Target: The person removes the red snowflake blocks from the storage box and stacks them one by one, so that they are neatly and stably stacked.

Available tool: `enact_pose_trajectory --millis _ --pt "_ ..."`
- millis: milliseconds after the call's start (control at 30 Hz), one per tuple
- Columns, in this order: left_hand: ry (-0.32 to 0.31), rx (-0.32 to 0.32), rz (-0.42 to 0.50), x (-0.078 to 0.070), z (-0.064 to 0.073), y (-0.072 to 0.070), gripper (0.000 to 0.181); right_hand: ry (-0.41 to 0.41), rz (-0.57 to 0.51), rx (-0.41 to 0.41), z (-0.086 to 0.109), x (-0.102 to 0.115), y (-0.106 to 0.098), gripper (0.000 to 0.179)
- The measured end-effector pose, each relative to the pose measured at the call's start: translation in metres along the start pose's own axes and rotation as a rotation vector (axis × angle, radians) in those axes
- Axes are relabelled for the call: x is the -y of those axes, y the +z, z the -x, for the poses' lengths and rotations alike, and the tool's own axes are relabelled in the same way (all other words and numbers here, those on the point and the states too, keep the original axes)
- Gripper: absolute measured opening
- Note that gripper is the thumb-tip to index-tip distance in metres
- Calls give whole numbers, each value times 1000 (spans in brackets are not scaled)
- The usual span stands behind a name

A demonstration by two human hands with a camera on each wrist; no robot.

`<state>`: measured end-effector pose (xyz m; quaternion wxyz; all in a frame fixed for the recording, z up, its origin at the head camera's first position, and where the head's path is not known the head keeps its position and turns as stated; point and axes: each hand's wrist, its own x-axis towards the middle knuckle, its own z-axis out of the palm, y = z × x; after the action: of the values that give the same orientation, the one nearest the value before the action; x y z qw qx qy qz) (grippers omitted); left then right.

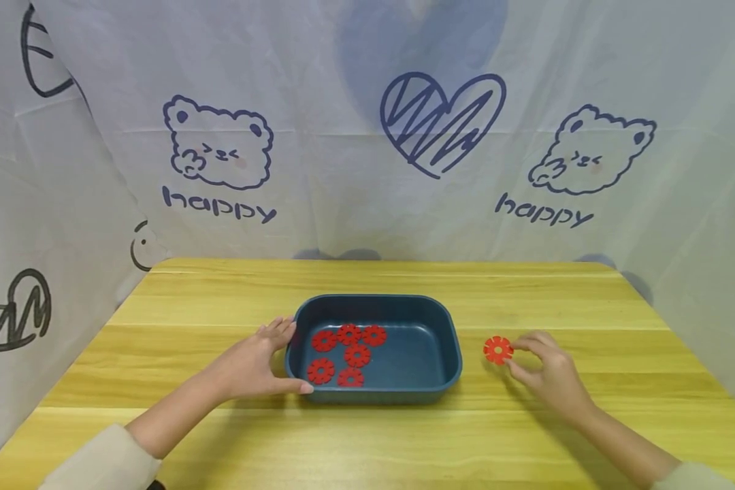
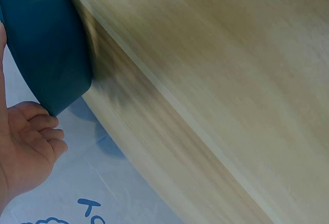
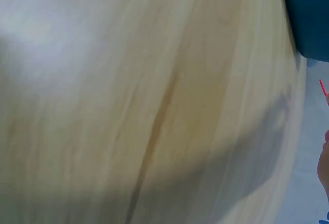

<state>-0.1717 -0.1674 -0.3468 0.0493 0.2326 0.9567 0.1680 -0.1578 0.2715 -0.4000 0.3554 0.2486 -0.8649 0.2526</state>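
Observation:
A dark blue rectangular plastic basin (image 1: pixel 373 396) stands on the table, with several red notched interlocking discs (image 1: pixel 358 355) lying flat mostly in its left half. My left hand (image 1: pixel 258 364) holds the basin's left end, thumb along the front rim and fingers at the left wall. In the left wrist view, bent fingers of that hand (image 2: pixel 31 149) touch the basin's outer side (image 2: pixel 46 39). To the right of the basin, my right hand (image 1: pixel 548 374) pinches one red interlocking disc (image 1: pixel 486 350) between thumb and fingers, above the table. The right wrist view catches only a sliver of this disc (image 3: pixel 322 87).
Light wood-grain table (image 1: pixel 429 449) runs beneath everything. Behind it hangs a pale cloth (image 1: pixel 331 177) with drawn bears, a heart and lettering. The right arm throws a shadow on the tabletop.

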Motion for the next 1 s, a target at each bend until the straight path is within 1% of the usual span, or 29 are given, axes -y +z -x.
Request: enact_pose_trajectory --millis 233,467,567,833,1000 --pt "3 -3 0 0 1 1 106 153 -17 80 11 -2 -3 26" --pt "1 1 4 1 0 1 106 276 -17 140 17 -6 1 20" --pt "2 2 3 1 0 1 106 315 -27 156 18 -5 3 18" --pt "12 -6 4 1 0 2 106 365 -16 208 20 -6 6 16" --pt "9 -4 5 1 0 1 106 371 3 252 19 -7 6 15"
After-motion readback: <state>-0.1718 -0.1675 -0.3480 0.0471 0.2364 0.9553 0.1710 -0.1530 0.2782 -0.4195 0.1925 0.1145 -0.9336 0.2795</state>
